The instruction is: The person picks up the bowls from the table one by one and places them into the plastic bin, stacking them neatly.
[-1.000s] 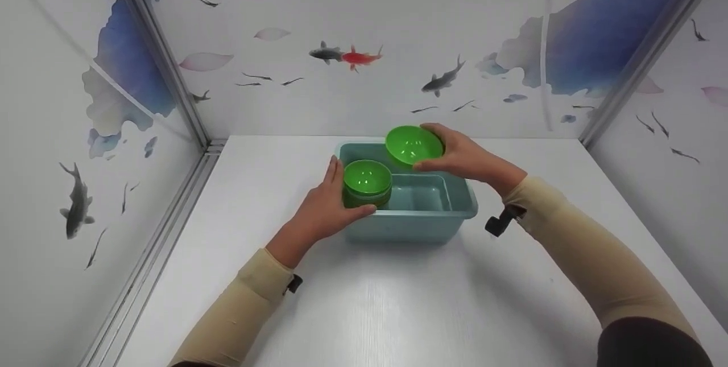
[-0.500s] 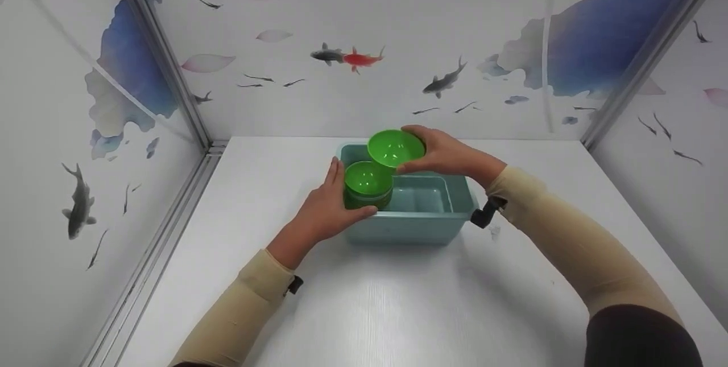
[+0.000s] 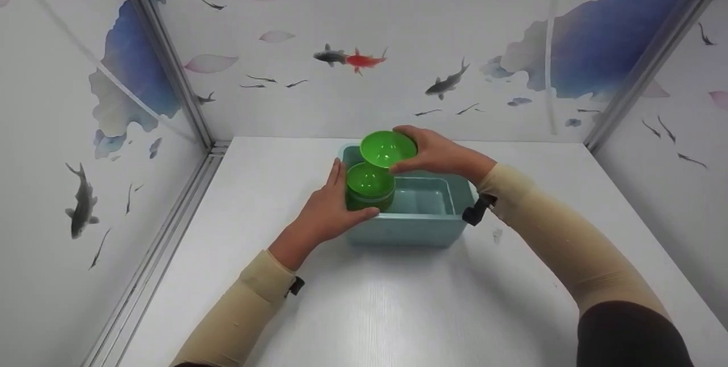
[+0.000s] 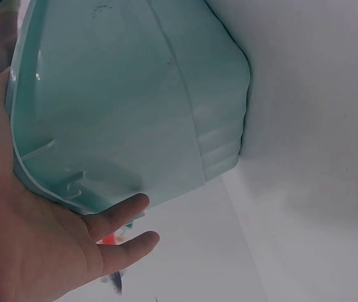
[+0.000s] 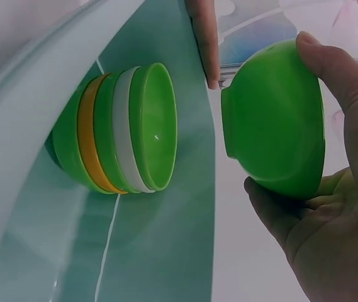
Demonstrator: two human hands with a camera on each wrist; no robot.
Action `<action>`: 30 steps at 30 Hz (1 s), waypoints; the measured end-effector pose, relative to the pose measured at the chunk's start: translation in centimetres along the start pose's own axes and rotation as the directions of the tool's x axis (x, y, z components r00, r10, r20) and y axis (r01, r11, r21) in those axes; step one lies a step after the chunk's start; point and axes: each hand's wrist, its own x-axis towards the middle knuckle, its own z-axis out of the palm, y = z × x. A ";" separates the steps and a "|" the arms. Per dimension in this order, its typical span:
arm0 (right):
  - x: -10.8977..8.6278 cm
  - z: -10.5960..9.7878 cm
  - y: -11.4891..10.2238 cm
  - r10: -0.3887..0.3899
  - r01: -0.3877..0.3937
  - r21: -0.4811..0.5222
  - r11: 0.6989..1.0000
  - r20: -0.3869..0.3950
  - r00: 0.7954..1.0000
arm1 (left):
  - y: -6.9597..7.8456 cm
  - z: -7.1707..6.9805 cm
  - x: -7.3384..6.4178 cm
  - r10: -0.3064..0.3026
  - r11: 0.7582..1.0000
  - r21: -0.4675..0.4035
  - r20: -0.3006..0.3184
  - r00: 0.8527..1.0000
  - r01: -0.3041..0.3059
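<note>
My right hand (image 3: 441, 152) pinches a green bowl (image 3: 387, 148) by its side, thumb near and fingers behind. That bowl is held just above and behind a stack of bowls (image 3: 369, 182), its mouth tilted toward the head camera. In the right wrist view the two are apart. The stack (image 5: 112, 135) shows green, white and orange bowls nested together, with a green one on top. It stands at the left end of a pale blue-green plastic basin (image 3: 409, 230). At the basin's left front corner rests my left hand (image 3: 321, 210), fingers straight and thumb along the front rim.
The basin stands on a white table (image 3: 364, 304) near the back wall (image 3: 256, 105), which is printed with fish and petals. Side panels with metal frame bars (image 3: 165, 54) rise left and right. Right of the stack, the basin's floor (image 3: 424, 196) shows.
My right hand has moved the green bowl leftward, from above the basin's right part to above the stack, slowing in the last half second. My left hand stays at the basin corner.
</note>
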 end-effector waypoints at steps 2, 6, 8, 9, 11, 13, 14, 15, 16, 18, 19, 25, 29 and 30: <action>0.3 0.1 0.2 -0.012 0.012 -0.008 1.000 0.004 1.000 | 0.0 0.0 0.0 0.003 1.000 -0.002 0.001 1.000 -0.003; 1.1 0.1 0.7 -0.044 0.044 -0.010 0.999 0.014 0.999 | -0.1 0.0 0.0 0.005 1.000 -0.007 0.000 1.000 -0.005; 1.4 0.1 1.0 -0.054 0.054 -0.007 0.998 0.020 0.998 | -0.1 0.0 0.0 0.004 1.000 -0.008 -0.002 1.000 -0.004; 1.6 0.2 1.1 -0.056 0.056 -0.003 0.998 0.024 0.998 | -0.1 0.0 0.0 0.003 1.000 -0.010 -0.003 1.000 -0.003; 1.9 0.3 1.4 -0.056 0.056 -0.001 0.998 0.033 0.998 | 0.0 0.0 0.0 0.001 1.000 -0.009 -0.005 1.000 -0.001; 2.2 0.4 1.8 -0.054 0.054 0.005 0.999 0.045 0.998 | 0.0 0.0 0.0 0.000 1.000 -0.009 -0.006 1.000 0.000; 2.3 0.5 1.9 -0.055 0.054 0.010 0.998 0.050 0.997 | 0.0 0.0 0.0 0.001 1.000 -0.010 -0.007 1.000 -0.001; 2.5 0.6 2.1 -0.055 0.054 0.014 0.998 0.055 0.997 | 0.0 0.0 0.0 0.003 1.000 -0.012 -0.007 1.000 -0.003; 2.6 0.7 2.2 -0.055 0.054 0.015 0.998 0.059 0.997 | 0.0 0.0 0.0 0.004 1.000 -0.010 -0.008 1.000 -0.004; 2.9 0.9 2.4 -0.054 0.053 0.019 0.998 0.069 0.996 | -0.1 0.1 0.0 0.008 1.000 -0.016 -0.009 1.000 -0.008; 3.0 1.0 2.4 -0.054 0.052 0.017 0.998 0.075 0.996 | -0.1 0.1 0.0 0.009 1.000 -0.017 -0.008 1.000 -0.009; 3.8 1.3 2.6 -0.059 0.060 -0.013 0.998 0.108 0.992 | -0.1 0.0 -0.1 0.006 1.000 -0.019 -0.005 1.000 -0.006; 4.4 1.4 2.9 -0.057 0.060 -0.024 0.998 0.126 0.990 | 0.0 -0.1 -0.2 0.003 1.000 -0.019 -0.003 1.000 -0.003; 4.6 1.4 3.0 -0.060 0.064 -0.029 0.998 0.131 0.990 | 0.0 -0.1 -0.2 0.005 1.000 -0.020 -0.002 1.000 -0.005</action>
